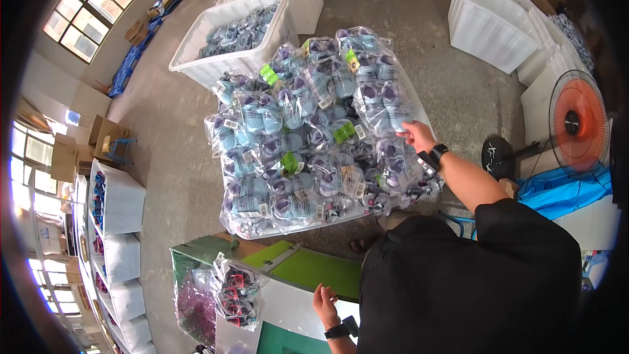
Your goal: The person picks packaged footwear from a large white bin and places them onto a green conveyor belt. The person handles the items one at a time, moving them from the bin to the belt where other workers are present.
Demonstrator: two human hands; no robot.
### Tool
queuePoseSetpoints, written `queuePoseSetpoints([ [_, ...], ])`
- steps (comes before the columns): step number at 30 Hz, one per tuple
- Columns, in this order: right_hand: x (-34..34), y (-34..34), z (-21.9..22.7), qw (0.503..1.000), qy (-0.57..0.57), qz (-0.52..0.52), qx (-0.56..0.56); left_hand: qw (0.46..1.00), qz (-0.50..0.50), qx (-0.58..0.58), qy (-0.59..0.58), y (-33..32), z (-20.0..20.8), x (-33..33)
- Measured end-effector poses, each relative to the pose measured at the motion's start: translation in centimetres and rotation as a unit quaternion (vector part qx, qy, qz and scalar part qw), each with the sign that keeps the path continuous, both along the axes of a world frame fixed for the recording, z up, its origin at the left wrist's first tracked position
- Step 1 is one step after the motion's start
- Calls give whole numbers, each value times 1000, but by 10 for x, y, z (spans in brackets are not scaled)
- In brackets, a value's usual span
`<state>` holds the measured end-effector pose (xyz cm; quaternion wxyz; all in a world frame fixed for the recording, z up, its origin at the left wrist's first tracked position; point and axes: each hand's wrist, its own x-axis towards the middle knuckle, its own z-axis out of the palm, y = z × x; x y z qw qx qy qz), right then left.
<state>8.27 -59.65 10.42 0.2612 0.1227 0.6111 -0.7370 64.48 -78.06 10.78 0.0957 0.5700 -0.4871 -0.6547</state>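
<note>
We've got our right hand (416, 135) pinching a bagged shoe pair (379, 99) at the heap's right edge, some fingers hidden. Our left hand (325, 304), half-curled by the grey table (283, 300): holding anything? We can't tell. Glossy packs bury the white container (344, 218); concrete floor (386, 0), orange fan (585, 123) beyond.

Grey floor (170, 151) runs to a pale wall (52, 69) at 10 o'clock, where daylight brightens a dark-framed gridded window (88, 10); more bright panes (40, 152) glow at 9 o'clock. A caged orange fan (573, 122) stands at 3 o'clock, a silver-and-green worktable (288, 305) at 6 o'clock.
</note>
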Motion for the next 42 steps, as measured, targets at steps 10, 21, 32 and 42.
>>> queuePoseSetpoints([
  [10, 7, -15, -8, 990, 33, 42, 133, 1000, 21, -4, -8, 16, -9, 18],
  [21, 26, -26, 22, 968, 79, 54, 231, 999, 54, 6, -7, 21, -20, 51],
  [32, 18, -81, 5, 896, 229, 79, 371, 997, 73, -8, -28, 14, -15, 96],
  [42, -20, -31, 42, 991, 93, 31, -95, 996, 80, 19, -39, 41, -37, 121],
])
